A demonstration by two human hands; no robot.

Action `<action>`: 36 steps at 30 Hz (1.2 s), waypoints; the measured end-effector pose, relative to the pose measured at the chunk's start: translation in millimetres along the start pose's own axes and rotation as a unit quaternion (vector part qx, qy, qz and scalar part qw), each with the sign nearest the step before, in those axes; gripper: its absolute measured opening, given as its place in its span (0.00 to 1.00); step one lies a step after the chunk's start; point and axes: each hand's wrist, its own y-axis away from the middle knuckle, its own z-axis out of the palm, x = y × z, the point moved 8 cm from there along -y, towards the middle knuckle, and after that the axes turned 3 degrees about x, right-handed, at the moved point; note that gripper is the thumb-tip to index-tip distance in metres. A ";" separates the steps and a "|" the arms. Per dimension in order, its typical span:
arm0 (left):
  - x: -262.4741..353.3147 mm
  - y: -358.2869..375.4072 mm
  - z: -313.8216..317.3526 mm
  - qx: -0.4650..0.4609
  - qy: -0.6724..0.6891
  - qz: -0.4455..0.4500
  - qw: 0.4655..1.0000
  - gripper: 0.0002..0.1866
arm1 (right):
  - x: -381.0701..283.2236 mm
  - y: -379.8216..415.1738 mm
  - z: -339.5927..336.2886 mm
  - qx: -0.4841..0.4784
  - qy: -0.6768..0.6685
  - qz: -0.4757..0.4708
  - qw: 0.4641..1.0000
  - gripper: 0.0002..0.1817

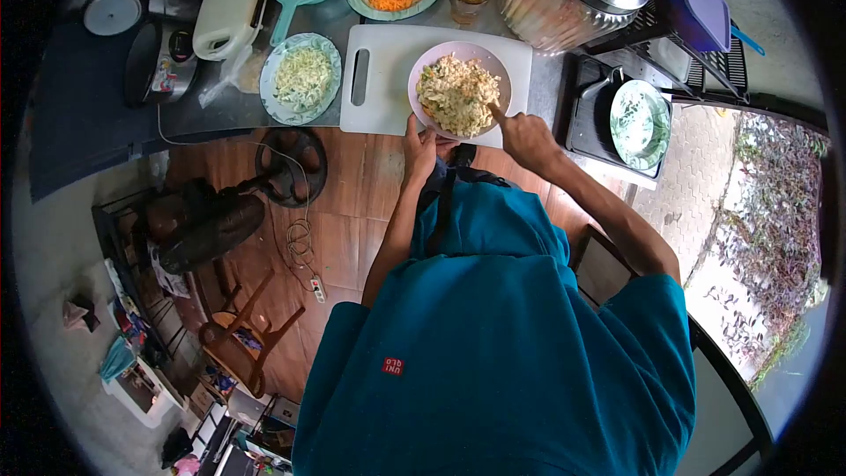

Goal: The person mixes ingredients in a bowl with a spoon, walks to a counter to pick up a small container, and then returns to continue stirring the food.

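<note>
Pink bowl [483,55] against left hand [421,150], beside right hand [529,139].

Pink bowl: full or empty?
Partly full: pale chopped mix covers most of the bowl; bare pink wall shows along its far side. Depth hidden.

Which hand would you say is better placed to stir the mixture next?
Probably the right hand: it reaches over the pink bowl to the mixture, while the left hand holds the bowl.
</note>
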 end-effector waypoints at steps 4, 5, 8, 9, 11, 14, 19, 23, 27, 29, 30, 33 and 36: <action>-2.3 -0.5 0.6 -0.011 -0.004 0.008 1.000 0.19 | 7.6 -11.2 10.9 0.013 -0.023 0.030 0.999 0.29; -1.9 -0.2 -0.3 -0.006 -0.001 0.008 1.000 0.19 | 12.8 -15.6 11.0 0.015 -0.024 0.031 0.999 0.29; 2.7 1.5 2.1 -0.005 -0.015 0.002 1.000 0.19 | 22.9 -16.9 -5.2 0.047 -0.063 0.005 0.997 0.23; 4.3 2.1 1.7 -0.002 -0.014 0.001 1.000 0.19 | 23.9 -14.9 -11.2 0.044 -0.064 0.003 0.997 0.23; 4.5 4.3 2.7 0.001 -0.015 -0.007 1.000 0.19 | 28.6 -7.7 -32.9 0.101 -0.045 0.017 0.994 0.24; 1.9 1.8 2.1 -0.008 -0.006 0.001 1.000 0.19 | 24.8 -3.4 -38.5 0.091 -0.063 0.017 0.994 0.23; -4.2 0.1 -1.2 -0.007 -0.009 -0.013 1.000 0.20 | 17.0 -19.2 -1.5 0.020 -0.053 0.080 0.995 0.19; -2.2 -1.1 -0.7 -0.007 0.001 0.007 1.000 0.22 | 18.5 -33.4 -7.2 0.016 -0.059 0.082 0.995 0.15; -2.4 1.2 -1.6 0.001 0.011 0.005 1.000 0.24 | 19.6 -29.6 -19.8 0.112 -0.049 0.031 0.992 0.19; -7.5 -2.2 -4.5 0.004 0.004 -0.016 1.000 0.25 | 11.6 -34.3 -21.4 0.127 -0.063 0.005 0.990 0.16; -6.8 -1.8 -3.2 0.002 0.004 -0.016 1.000 0.25 | 1.7 -38.4 -25.0 0.143 -0.078 -0.020 0.986 0.14; -2.0 1.8 -0.3 -0.007 -0.035 0.003 0.999 0.22 | 1.4 -53.3 4.6 -0.015 -0.136 0.072 0.988 0.13; -1.3 -0.9 -3.5 0.004 -0.023 0.003 1.000 0.22 | -3.4 -42.6 9.8 0.028 -0.110 0.046 0.992 0.14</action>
